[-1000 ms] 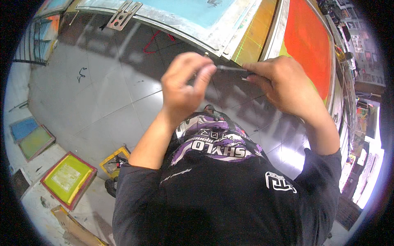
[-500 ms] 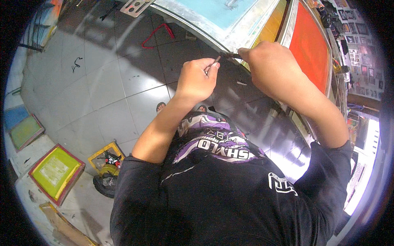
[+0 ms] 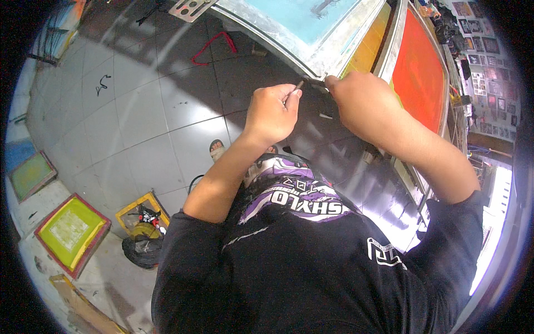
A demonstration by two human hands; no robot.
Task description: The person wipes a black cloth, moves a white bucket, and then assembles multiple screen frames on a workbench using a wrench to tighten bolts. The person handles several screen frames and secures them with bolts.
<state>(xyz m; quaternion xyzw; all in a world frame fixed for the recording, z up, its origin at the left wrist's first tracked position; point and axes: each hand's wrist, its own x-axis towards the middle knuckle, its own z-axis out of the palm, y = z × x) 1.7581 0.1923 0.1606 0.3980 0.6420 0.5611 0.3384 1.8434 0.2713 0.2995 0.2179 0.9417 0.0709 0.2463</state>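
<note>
My left hand [image 3: 272, 113] is closed in a pinch on a thin, dark pencil-like stick [image 3: 300, 85], its tip poking up past the thumb and forefinger. Just right of it, my right hand [image 3: 359, 100] is closed round a slim dark tool [image 3: 318, 83], of which only a narrow end shows by the fingertips; its kind is hidden by the hand. A small gap lies between the stick's tip and the tool. Both hands are held up in front of me, close to the corner of a framed blue screen [image 3: 300, 22].
An orange framed panel [image 3: 417, 78] and a yellow one [image 3: 371, 42] lean on the right. A red cord [image 3: 214, 47] lies on the tiled floor [image 3: 139, 111]. At left are a lime-green framed screen [image 3: 72, 231], a yellow frame [image 3: 158, 203] and a black bag [image 3: 142, 253].
The tool in my right hand has come away from the stick's tip, and that hand has dropped slightly. My left hand has shifted a little right, still gripping the stick.
</note>
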